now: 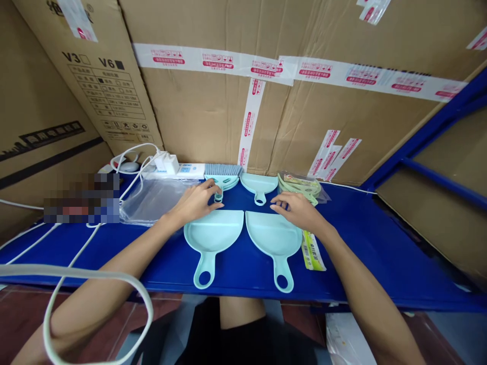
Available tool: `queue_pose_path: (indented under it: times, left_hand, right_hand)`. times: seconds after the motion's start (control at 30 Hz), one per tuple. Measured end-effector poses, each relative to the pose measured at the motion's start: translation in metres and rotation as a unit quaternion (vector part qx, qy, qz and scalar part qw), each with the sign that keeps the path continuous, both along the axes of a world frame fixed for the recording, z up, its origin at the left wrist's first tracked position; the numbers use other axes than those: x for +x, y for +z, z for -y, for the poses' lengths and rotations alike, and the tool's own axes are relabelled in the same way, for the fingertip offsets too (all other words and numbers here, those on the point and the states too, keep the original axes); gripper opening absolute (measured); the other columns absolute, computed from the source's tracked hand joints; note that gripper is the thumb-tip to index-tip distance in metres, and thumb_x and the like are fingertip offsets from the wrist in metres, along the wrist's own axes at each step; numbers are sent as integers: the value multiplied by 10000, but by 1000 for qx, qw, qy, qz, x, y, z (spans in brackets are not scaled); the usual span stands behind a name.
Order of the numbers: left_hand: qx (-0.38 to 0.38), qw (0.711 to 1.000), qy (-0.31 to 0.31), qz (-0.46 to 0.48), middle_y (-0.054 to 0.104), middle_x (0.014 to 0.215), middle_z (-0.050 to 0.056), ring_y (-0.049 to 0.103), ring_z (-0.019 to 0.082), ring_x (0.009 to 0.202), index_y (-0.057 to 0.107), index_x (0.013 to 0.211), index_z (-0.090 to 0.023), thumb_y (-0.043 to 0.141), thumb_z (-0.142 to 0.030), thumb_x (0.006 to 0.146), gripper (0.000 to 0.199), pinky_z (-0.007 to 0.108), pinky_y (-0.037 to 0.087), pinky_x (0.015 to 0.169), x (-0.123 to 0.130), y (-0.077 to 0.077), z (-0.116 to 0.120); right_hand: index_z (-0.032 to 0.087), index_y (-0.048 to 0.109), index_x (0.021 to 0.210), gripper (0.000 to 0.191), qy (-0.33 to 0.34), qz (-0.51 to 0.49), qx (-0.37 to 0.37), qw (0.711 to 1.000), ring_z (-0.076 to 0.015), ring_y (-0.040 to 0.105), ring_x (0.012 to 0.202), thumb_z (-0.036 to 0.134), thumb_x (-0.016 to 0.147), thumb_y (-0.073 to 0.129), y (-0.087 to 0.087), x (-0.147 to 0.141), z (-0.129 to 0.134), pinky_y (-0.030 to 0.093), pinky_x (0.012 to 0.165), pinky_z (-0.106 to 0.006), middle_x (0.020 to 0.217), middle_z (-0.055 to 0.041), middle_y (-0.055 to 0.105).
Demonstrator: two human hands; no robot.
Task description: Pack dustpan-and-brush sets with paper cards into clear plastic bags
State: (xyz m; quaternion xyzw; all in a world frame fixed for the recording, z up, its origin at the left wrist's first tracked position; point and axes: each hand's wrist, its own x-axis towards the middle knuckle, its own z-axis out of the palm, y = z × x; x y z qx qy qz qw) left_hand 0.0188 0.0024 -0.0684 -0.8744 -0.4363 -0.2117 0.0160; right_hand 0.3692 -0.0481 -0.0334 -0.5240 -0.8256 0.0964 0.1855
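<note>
Two pale turquoise dustpans, one on the left (215, 233) and one on the right (274, 235), lie side by side with their handles toward me. A third dustpan (259, 183) lies behind them. My left hand (201, 200) is at the handle of a small turquoise brush (222, 180) with grey bristles; thumb and fingers are apart, and I cannot tell whether they touch it. Over the back corner of the right dustpan hovers my right hand (294, 207), its fingers loosely bent and apart, with nothing in it. Beside it is a plastic-bagged green set (302, 187).
Clear plastic bags (154, 200) lie to the left, near a white power strip (190, 171) and cables. A yellow-green label card (313, 251) is right of the dustpans. Large cardboard boxes (205, 111) stand behind the blue table (380, 243). A white cable (146, 299) loops in front of my left arm.
</note>
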Motion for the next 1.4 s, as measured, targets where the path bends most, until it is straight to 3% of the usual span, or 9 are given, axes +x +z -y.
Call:
queue_pose_path:
  times: [0.13, 0.3, 0.47, 0.6, 0.77, 0.9, 1.0, 1.17, 1.4]
  left_hand:
    - [-6, 999, 34, -17, 625, 1211, 105, 689, 212, 788, 723, 1071, -180, 693, -282, 971, 146, 357, 540, 728, 0, -6, -3]
    - [20, 999, -7, 27, 595, 1221, 126, 681, 209, 790, 752, 1053, -165, 589, -265, 1022, 193, 425, 591, 806, -4, -16, -11]
    - [56, 987, -35, 147, 586, 1184, 117, 674, 202, 859, 722, 1043, -167, 568, -231, 1017, 169, 409, 604, 852, -2, -23, -18]
    - [92, 955, -2, 283, 611, 1107, 87, 669, 208, 961, 707, 975, -186, 650, -251, 983, 87, 349, 617, 819, 2, -16, -17]
    - [88, 915, -10, 392, 621, 1123, 78, 671, 221, 1047, 728, 954, -200, 742, -350, 954, 150, 319, 635, 757, 13, -2, 3]
    - [82, 909, -114, 392, 661, 1114, 76, 686, 209, 1017, 747, 907, -208, 778, -283, 945, 89, 374, 635, 855, 35, 8, 39]
    - [-36, 888, -228, 397, 672, 1101, 96, 715, 212, 967, 784, 879, -204, 821, -266, 920, 83, 408, 631, 891, 52, 10, 67]
    - [-236, 812, -349, 405, 691, 1061, 100, 743, 184, 794, 852, 876, -219, 899, -239, 844, 61, 394, 669, 781, 57, 13, 79]
    - [-238, 734, -323, 548, 686, 949, 64, 589, 76, 548, 872, 865, -235, 909, -280, 815, 77, 209, 491, 432, 18, 37, 51]
  right_hand:
    - [199, 794, 1008, 195, -14, -1, 19, 1000, -201, 680, 800, 306, 1001, 631, -3, -4, 0, 463, 741, -315, 913, -52, 770]
    - [206, 784, 942, 198, -13, -13, 50, 999, -189, 677, 760, 276, 992, 605, -4, -10, 2, 442, 726, -309, 883, -38, 783]
    - [208, 756, 832, 222, -33, -41, 89, 995, -173, 637, 674, 264, 975, 596, -6, -15, 5, 425, 680, -310, 766, -21, 747]
    - [207, 764, 853, 215, -44, -169, 79, 982, -183, 676, 682, 336, 967, 635, -7, -19, 4, 488, 677, -312, 748, -31, 753]
    - [212, 712, 1089, 371, -34, -420, -89, 903, -192, 731, 724, 550, 936, 719, -5, -22, 5, 583, 612, -304, 906, -65, 769]
    - [299, 494, 1412, 554, -39, -550, -209, 808, -234, 799, 891, 577, 973, 686, 3, -21, 6, 668, 812, -404, 1131, -87, 778]
    - [337, 429, 1493, 538, -47, -580, -273, 766, -253, 798, 957, 578, 1035, 575, 8, -15, 4, 677, 870, -448, 1145, -81, 771]
    - [289, 623, 1391, 490, -63, -546, -315, 774, -178, 700, 708, 478, 957, 751, 3, 3, -4, 689, 701, -374, 905, -8, 724]
    - [236, 704, 1289, 682, 2, -479, -357, 802, -173, 732, 824, 390, 695, 1002, 9, 29, -7, 653, 666, -277, 1052, -45, 772]
